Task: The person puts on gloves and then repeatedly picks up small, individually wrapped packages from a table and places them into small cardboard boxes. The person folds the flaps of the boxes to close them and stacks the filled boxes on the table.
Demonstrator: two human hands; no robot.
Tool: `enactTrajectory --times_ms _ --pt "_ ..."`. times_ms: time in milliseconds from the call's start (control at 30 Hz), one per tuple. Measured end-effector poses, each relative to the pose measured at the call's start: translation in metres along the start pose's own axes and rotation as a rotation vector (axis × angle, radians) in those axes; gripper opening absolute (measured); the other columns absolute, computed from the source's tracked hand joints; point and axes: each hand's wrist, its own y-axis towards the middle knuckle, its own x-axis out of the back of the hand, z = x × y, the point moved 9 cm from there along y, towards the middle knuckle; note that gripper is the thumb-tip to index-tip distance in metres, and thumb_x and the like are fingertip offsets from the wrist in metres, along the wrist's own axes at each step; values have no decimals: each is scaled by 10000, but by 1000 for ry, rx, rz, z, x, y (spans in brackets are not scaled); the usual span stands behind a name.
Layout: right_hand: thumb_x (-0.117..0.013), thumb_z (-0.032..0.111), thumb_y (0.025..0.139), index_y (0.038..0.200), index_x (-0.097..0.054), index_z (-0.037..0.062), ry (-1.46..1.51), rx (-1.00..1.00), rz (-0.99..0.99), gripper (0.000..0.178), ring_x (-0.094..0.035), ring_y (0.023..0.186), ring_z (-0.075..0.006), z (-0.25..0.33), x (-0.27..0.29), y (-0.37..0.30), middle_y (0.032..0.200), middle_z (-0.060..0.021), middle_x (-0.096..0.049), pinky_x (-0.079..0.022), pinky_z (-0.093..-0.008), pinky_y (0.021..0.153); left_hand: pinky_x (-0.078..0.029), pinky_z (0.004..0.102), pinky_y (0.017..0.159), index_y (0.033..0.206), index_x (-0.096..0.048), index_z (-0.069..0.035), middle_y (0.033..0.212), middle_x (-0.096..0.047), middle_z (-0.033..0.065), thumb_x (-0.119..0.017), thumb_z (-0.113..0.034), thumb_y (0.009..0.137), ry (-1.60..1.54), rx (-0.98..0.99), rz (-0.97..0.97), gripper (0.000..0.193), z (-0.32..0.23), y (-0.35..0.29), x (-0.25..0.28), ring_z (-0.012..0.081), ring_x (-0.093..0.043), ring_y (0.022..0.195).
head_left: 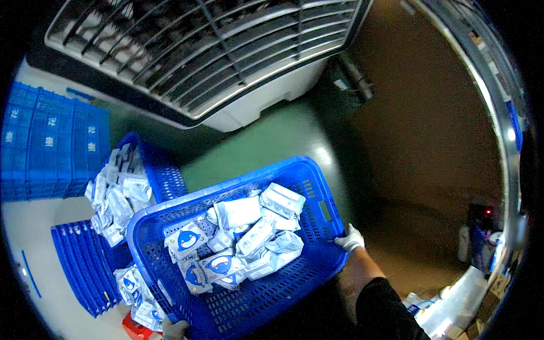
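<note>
A blue plastic basket (249, 309) with slotted sides is held tilted in front of me, at the middle of the head view. Sealed white and silver packs (255, 235), several with a blue cartoon animal print, lie heaped toward its far and left part. My right hand (351, 238), in a white glove, grips the right end of the rim; its fingers are closed there. At the near left corner, my gloved left hand (174, 328) closes on the rim, partly cut off by the lower edge of the view.
Left of the basket stands another blue basket (164, 178) heaped with similar packs (122, 192). Nested blue baskets (85, 266) and stacked blue crates (54, 141) line the left. More packs (139, 300) lie above a red container (136, 328). A dark grille (226, 51) spans the top, over green floor (255, 139).
</note>
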Motion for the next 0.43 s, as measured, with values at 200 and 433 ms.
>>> enactTrajectory --times_ms 200,433 --pt "-884 234 697 1126 -652 -3 578 33 221 542 -698 789 -193 68 -64 59 965 -94 -737 -567 -337 743 -555 343 770 1194 -671 1 1021 -727 70 -601 52 660 135 132 -324 541 73 5 72 219 -681 842" --pt "-757 61 731 1355 -573 7 451 146 407 654 -731 880 -341 159 -28 -22 1044 -173 -736 -585 -492 800 -525 401 972 1294 -608 2 1141 -724 90 -571 50 651 165 150 90 645 51 40 172 248 -684 1038"
